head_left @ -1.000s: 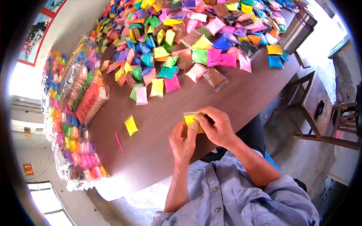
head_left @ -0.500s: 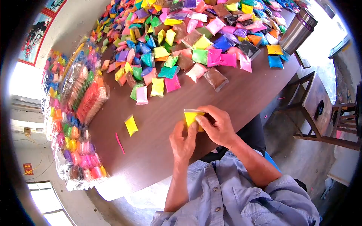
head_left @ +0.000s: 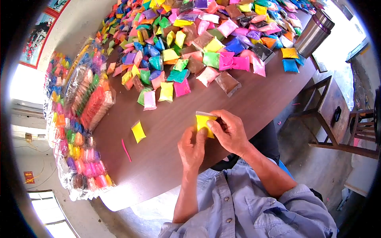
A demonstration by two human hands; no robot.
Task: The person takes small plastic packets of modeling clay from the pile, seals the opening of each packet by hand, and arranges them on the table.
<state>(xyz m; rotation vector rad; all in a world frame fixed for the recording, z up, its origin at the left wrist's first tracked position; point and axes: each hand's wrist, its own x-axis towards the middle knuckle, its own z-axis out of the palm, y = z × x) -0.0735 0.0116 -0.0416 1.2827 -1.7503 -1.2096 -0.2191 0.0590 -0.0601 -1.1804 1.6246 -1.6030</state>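
Between my two hands, above the near part of the table, is a small clear packet with bright yellow filling. My left hand grips its lower left side, thumb pressed on the front. My right hand pinches its right side between thumb and curled fingers. The packet's clear top edge points away from me; its back is hidden by my fingers. Another yellow packet lies flat on the table to the left, and a thin pink strip rests beside it.
A large heap of colourful packets covers the far side of the brown table. Bundled packets in clear plastic line the left edge. A steel thermos stands at the far right. A wooden stool is on the floor to the right.
Both hands keep hold of the yellow packet. It has shifted very slightly, and the fingers and thumbs have moved a little on it. The things on the table stay put.
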